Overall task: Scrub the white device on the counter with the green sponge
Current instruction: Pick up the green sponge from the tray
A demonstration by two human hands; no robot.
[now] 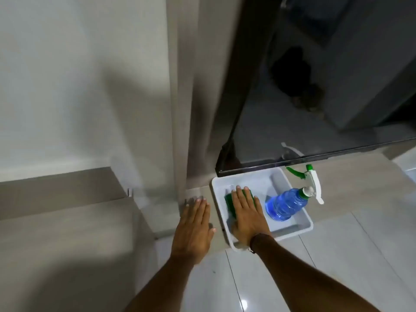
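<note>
text: none legible | bottle [284, 204]: no readable label | tray [307, 226]: unmarked

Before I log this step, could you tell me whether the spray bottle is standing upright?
No, the blue spray bottle lies tilted in the white tray.

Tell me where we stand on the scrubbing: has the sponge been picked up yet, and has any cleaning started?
Nothing looks scrubbed yet. The right hand lies flat on the green sponge, which is still inside the white tray beside the blue spray bottle; no lift yet. The left hand rests flat on the ledge. Left: grasp the sponge, carry it out, scrub. The white device isn't identifiable in this view.
</note>
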